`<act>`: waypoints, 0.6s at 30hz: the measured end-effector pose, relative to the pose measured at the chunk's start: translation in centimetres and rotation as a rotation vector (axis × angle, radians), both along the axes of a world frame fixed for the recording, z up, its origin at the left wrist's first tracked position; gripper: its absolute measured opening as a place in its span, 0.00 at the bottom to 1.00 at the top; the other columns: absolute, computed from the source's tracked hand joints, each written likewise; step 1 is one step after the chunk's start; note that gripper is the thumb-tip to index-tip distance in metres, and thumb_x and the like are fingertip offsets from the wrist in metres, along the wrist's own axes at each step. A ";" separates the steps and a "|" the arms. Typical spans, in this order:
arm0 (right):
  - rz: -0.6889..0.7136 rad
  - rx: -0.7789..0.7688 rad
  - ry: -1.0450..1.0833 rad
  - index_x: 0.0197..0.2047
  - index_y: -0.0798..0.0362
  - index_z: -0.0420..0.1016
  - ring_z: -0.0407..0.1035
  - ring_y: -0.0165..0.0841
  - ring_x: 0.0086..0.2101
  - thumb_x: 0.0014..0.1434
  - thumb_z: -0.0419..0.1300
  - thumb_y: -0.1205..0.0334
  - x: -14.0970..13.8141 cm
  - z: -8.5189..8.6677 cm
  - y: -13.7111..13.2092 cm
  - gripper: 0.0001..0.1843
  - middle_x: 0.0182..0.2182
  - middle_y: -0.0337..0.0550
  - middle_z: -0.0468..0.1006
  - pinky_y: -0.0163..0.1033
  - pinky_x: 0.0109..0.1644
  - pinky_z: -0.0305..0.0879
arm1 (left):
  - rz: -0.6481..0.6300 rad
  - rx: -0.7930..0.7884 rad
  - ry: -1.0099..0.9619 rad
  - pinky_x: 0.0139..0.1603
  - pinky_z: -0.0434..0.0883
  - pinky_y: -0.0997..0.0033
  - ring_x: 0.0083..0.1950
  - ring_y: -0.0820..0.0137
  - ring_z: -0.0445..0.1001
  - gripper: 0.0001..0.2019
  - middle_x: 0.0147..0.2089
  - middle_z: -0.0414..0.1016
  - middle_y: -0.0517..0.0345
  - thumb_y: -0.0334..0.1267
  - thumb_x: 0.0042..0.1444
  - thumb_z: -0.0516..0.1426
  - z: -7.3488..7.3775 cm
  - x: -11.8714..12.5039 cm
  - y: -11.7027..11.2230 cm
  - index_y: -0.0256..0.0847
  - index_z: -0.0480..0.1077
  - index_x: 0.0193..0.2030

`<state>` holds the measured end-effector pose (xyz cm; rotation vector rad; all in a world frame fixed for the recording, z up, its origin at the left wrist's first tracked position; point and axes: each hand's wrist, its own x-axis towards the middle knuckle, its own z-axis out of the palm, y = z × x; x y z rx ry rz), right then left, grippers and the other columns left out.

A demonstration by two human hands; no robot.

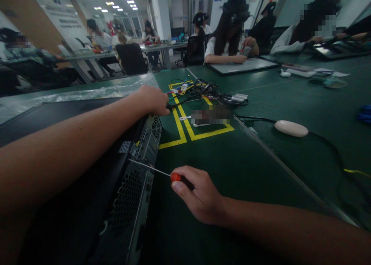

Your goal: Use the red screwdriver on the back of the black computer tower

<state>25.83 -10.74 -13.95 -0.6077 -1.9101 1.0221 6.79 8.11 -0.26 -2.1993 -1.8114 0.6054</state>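
Note:
A black desktop computer case lies on its side on the green table, its vented rear panel facing right. My right hand is closed around a screwdriver with a red and black handle; its thin metal shaft points left and its tip touches the rear panel. My left hand reaches across the top of the case and is curled over its far corner, fingers closed against the edge.
A tangle of cables and small parts lies inside a yellow taped outline. A white mouse-shaped object with a dark cord sits to the right. Clear plastic wrap lies behind the case. Several people sit at the far tables.

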 end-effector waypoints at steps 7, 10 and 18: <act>0.003 -0.011 -0.037 0.42 0.52 0.74 0.66 0.31 0.29 0.72 0.56 0.61 0.0 0.1 0.0 0.08 0.30 0.38 0.73 0.37 0.35 0.63 | 0.000 0.013 -0.016 0.62 0.70 0.44 0.63 0.41 0.76 0.31 0.64 0.80 0.40 0.57 0.59 0.57 0.1 0.1 -0.2 0.46 0.78 0.65; 0.003 -0.029 -0.038 0.41 0.52 0.74 0.66 0.31 0.28 0.72 0.56 0.60 0.0 0.2 0.0 0.08 0.29 0.37 0.72 0.37 0.35 0.62 | 0.004 0.011 -0.049 0.62 0.69 0.44 0.63 0.40 0.76 0.31 0.63 0.80 0.41 0.56 0.58 0.59 0.1 0.1 -0.3 0.49 0.78 0.66; 0.007 -0.176 -0.053 0.43 0.51 0.70 0.61 0.27 0.24 0.67 0.64 0.57 -0.1 0.0 -0.1 0.09 0.26 0.31 0.68 0.35 0.29 0.57 | 0.006 0.007 -0.038 0.61 0.70 0.42 0.63 0.38 0.75 0.31 0.63 0.80 0.39 0.56 0.59 0.58 0.2 0.2 -0.4 0.46 0.78 0.66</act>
